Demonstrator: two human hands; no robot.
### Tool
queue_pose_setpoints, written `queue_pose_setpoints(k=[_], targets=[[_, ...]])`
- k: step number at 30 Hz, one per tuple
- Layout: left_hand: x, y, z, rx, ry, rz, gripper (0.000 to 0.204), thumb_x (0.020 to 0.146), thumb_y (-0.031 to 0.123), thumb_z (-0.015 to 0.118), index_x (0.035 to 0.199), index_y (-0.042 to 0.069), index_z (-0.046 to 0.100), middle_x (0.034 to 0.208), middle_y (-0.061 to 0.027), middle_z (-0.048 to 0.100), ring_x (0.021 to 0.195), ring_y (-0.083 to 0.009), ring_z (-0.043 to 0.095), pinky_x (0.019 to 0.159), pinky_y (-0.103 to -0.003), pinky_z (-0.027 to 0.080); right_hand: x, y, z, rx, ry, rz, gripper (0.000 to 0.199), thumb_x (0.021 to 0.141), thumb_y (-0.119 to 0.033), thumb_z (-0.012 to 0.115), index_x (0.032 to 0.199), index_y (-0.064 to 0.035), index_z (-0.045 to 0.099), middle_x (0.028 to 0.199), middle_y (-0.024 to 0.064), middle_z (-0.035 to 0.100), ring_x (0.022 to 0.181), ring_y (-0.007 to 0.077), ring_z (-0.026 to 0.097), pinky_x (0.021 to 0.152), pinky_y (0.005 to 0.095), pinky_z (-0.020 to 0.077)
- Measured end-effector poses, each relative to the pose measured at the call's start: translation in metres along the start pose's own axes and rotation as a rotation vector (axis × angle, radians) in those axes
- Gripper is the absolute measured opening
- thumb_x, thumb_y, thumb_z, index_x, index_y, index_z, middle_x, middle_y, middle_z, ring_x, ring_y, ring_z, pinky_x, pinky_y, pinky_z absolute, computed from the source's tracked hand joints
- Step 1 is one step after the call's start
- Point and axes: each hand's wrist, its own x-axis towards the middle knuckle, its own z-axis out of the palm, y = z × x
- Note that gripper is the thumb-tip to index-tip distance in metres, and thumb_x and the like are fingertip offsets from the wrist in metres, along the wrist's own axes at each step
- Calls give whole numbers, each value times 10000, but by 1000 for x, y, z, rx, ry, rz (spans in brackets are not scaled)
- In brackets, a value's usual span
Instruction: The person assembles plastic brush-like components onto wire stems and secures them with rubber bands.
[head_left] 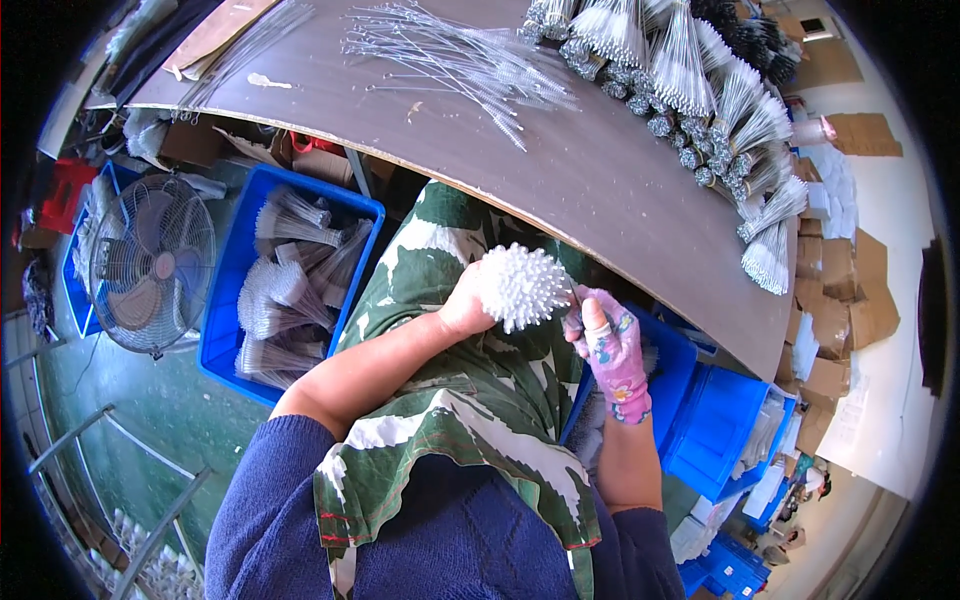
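My left hand [463, 305] is bare and closed around a round bunch of white-tipped bristle brushes [522, 286], held above my lap over a green and white patterned cloth [470, 400]. My right hand [608, 345] wears a pink flowered glove with an open fingertip and pinches the bunch at its right side, fingers closed on the thin wire stems. Both hands sit just below the edge of the brown table [600, 170].
Loose wire brushes [460, 55] lie on the table, with tied bundles [700, 90] along its far right. A blue crate [275, 285] of brush bundles stands at my left beside a floor fan [150, 265]. More blue crates [715, 415] sit at my right, cardboard pieces [850, 290] beyond.
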Motion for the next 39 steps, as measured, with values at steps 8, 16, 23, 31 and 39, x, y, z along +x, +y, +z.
queue_pose_setpoints(k=[8,16,23,31,39], targets=[[-1,-3,5,8,-25,5,318,825,276,524,1091,103,545,954,-118,576,867,-279,581,699,-411,462,-3,-2,1,-67,0,7,371,927,-354,496,1054,-19,593,684,5,537,568,47,456,467,177,319],[4,1,1,-106,-9,-55,317,824,258,524,1094,93,548,959,-117,583,870,-275,582,704,-411,467,-3,2,-1,1,18,4,376,930,-360,488,1046,-19,593,711,0,547,580,43,461,465,172,317],[4,-1,3,75,-16,-19,315,814,239,519,1084,80,551,956,-125,583,858,-266,583,688,-396,472,-4,-6,-3,37,-2,59,334,917,-324,525,1038,-19,586,816,9,588,606,48,483,486,177,337],[-5,-5,9,-8,-33,-42,319,834,237,503,1120,102,547,1014,-108,578,916,-271,571,767,-397,459,0,-2,5,-23,124,-197,177,786,-16,667,929,-36,564,808,-21,544,665,35,458,603,185,386],[3,-1,5,-66,-22,-135,275,832,261,510,1074,155,588,918,-70,601,815,-236,583,653,-357,461,0,-10,11,20,87,-192,321,750,39,661,1036,-37,539,955,15,560,654,34,442,617,186,387]])
